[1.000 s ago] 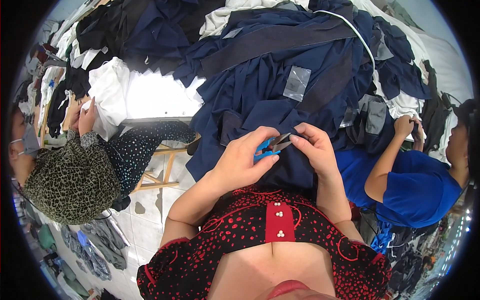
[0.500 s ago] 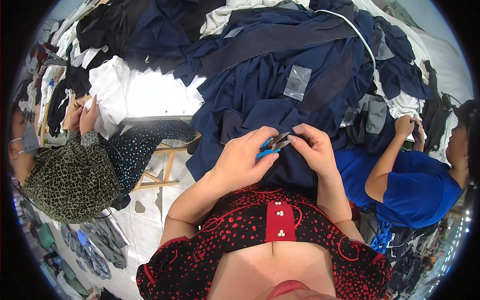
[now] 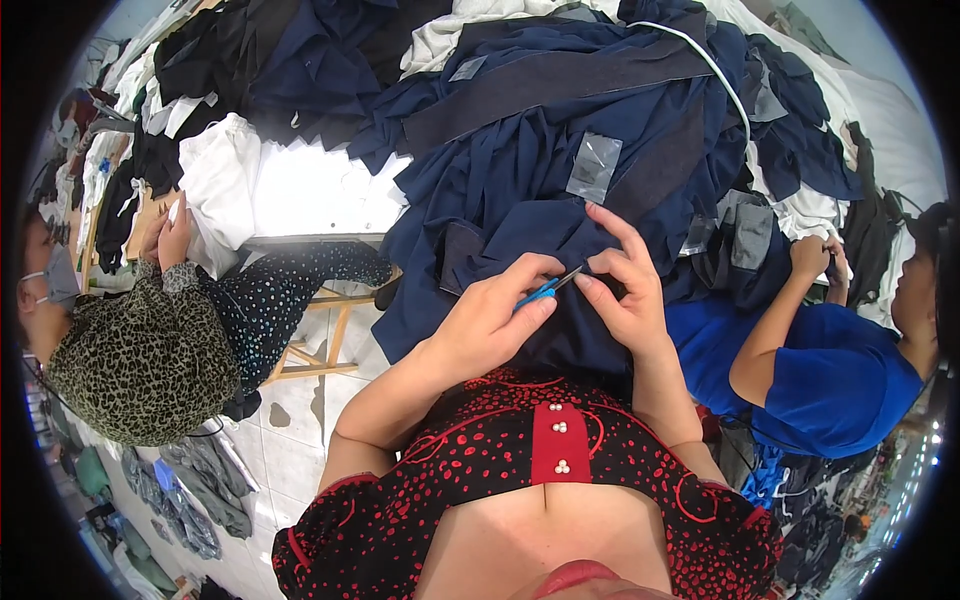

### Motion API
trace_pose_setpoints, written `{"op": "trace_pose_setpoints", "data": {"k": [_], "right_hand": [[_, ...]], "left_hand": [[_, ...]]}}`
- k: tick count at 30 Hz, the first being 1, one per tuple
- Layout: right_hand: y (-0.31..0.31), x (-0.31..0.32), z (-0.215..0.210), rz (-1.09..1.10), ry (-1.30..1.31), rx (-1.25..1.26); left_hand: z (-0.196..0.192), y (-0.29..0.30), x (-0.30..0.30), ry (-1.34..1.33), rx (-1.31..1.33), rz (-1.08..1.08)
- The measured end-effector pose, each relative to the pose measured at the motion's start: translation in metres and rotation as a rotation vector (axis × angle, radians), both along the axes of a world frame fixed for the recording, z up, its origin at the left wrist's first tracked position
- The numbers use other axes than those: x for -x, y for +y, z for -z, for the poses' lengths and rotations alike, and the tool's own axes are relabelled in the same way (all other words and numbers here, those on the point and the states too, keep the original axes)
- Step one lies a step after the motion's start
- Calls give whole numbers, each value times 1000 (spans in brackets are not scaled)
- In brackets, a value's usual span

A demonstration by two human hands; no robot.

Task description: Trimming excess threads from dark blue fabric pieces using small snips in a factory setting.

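Note:
My left hand [image 3: 485, 315] is closed round a small pair of thread snips [image 3: 541, 294] with blue handles. Their metal blades lie close together and point up and to the right, toward my other hand. At the blade tip is my right hand [image 3: 635, 305], its thumb and bent middle finger on either side with a gap between them. Its forefinger stretches away over the cloth. I see nothing held in this hand; a thread would be too fine to make out. Beneath both hands a heap of navy fabric [image 3: 520, 225] spreads out, draping down toward my lap.
A clear plastic piece [image 3: 594, 168] and dark strips [image 3: 540, 85] lie on the heap. A white cord [image 3: 710, 62] curves across it. White cloth pieces [image 3: 320, 190] sit on a table at left. Co-workers sit on both sides, one in leopard print [image 3: 140, 355], one in blue [image 3: 840, 370].
The snips' blades were spread and are now together. My right forefinger has lifted and straightened away from the blade tip. The left hand stays nearly in place.

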State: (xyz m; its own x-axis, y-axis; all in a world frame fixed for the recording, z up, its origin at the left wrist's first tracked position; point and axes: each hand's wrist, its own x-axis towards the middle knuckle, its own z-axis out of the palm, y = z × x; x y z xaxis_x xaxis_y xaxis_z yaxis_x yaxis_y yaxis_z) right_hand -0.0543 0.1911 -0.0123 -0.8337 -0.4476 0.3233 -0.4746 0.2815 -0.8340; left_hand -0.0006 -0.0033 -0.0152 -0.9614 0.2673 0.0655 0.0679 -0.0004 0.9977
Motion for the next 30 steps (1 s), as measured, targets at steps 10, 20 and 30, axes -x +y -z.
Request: {"op": "trace_pose_setpoints", "data": {"k": [10,20,30], "right_hand": [[5,0,21,-179,-294,327],[3,3,10,-156,-24,124],[3,4,11,-136,49,82]], "left_hand": [[1,5,0,500,457,-154],[5,4,-1,274,87,-57],[6,2,-1,236,145,-49]]}}
